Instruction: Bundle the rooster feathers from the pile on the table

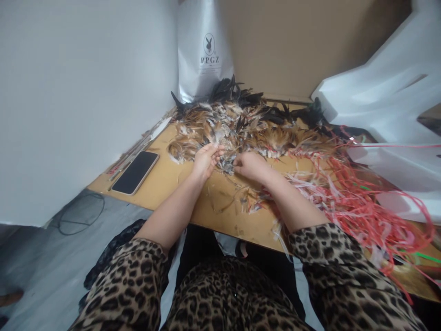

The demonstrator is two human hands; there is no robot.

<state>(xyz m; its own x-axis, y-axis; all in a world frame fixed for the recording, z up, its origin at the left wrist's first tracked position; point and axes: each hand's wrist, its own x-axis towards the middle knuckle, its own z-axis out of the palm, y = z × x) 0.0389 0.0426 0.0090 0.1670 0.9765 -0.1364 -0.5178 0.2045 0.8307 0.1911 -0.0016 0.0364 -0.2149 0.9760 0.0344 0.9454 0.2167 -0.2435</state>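
Observation:
A wide heap of brown, white and black feathers (pixel 206 119) lies across the far half of the wooden table. At its near edge, my left hand (pixel 206 160) pinches what looks like a pale feather (pixel 218 134) between thumb and fingers. My right hand (pixel 252 165) is a short way to the right, its fingers curled together and pointing down into grey, fluffy feathers (pixel 226 164). What those fingers hold, if anything, is hidden. Loose feather scraps (pixel 246 197) are scattered on the table nearer to my body.
A dark-screened phone (pixel 135 172) lies on the table (pixel 220 216) at the left. Tangled red and white plastic strips (pixel 372 211) spread over the right side, beside a white bag (pixel 379 87). A silver-white printed bag (pixel 203 46) stands behind the feathers; a pale wall rises on the left.

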